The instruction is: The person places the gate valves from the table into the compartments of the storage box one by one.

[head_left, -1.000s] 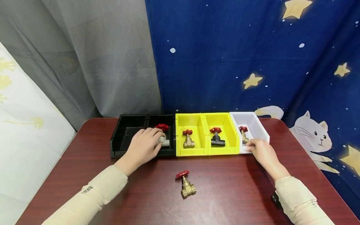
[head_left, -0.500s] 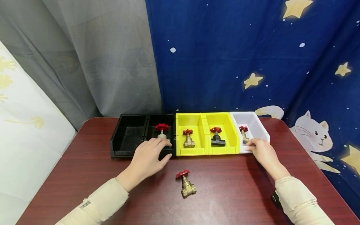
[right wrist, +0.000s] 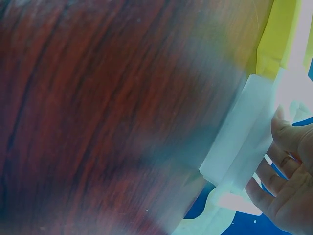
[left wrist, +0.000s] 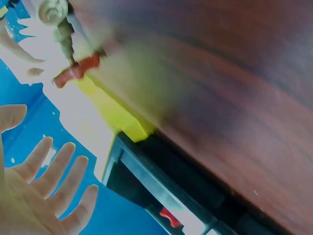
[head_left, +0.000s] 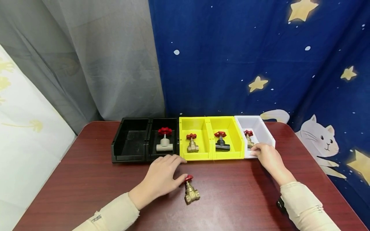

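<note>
A brass gate valve (head_left: 192, 193) with a red handwheel lies on the table in front of the bins. Beside it is my left hand (head_left: 164, 175), palm down with spread fingers; the thumb tip overlaps the handwheel in the head view. The left wrist view shows these fingers (left wrist: 68, 178) apart and holding nothing. My right hand (head_left: 268, 157) reaches into the white bin (head_left: 267, 136), its fingertips at the lower end of a smaller brass valve (head_left: 249, 139). I cannot tell whether they grip it. In the right wrist view, the thumb (right wrist: 279, 128) is at the bin's front.
A grey plastic valve (head_left: 164, 144) sits in the right-hand black bin (head_left: 148, 157). The left-hand black bin (head_left: 128, 158) holds nothing visible. Two yellow bins (head_left: 199, 156) contain a brass valve (head_left: 192, 146) and a black valve (head_left: 222, 146). Curtains hang behind the table.
My left hand has let go of the grey valve in the black bin and moved toward me and right, to the brass valve on the table. The right hand has stayed put.
</note>
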`<move>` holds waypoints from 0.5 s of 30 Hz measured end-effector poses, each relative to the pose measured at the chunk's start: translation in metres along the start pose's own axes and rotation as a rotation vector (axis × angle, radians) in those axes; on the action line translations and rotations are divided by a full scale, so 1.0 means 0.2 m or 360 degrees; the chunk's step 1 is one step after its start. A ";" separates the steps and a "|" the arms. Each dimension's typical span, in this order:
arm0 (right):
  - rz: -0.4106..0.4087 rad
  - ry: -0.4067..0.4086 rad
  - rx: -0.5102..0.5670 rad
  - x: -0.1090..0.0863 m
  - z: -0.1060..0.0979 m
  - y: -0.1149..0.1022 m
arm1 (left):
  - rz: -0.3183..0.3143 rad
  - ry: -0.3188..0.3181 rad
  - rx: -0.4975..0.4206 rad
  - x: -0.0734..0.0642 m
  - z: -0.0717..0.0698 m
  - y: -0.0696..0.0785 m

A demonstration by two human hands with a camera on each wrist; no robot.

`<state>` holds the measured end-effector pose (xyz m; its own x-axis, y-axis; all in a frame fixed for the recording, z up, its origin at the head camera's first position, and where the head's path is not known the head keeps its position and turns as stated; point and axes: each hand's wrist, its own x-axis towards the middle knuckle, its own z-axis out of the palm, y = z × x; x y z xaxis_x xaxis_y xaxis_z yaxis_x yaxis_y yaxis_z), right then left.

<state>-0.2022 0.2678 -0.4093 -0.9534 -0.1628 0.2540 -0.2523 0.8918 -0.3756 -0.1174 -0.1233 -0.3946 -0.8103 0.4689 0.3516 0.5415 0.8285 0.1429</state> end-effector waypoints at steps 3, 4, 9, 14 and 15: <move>0.0005 -0.0011 0.0002 0.00 0.00 0.00 | 0.0078 0.0025 -0.0004 -0.01 0.02 0.05; 0.0005 -0.0013 0.0002 0.00 0.00 0.00 | 0.0104 0.0032 -0.0001 -0.02 0.02 0.07; 0.0011 -0.0016 0.0002 0.01 0.00 0.00 | 0.0154 -0.0012 0.0039 -0.04 0.04 0.15; 0.0008 -0.0010 0.0005 0.00 0.00 -0.01 | 0.0116 -0.0098 0.0102 -0.05 0.08 0.18; 0.0008 -0.0011 0.0007 0.00 0.00 -0.01 | 0.0098 -0.0113 0.0101 -0.05 0.09 0.19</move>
<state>-0.2024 0.2669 -0.4079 -0.9557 -0.1614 0.2463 -0.2485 0.8907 -0.3806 -0.0934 -0.0916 -0.4094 -0.7909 0.5384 0.2909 0.5774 0.8140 0.0633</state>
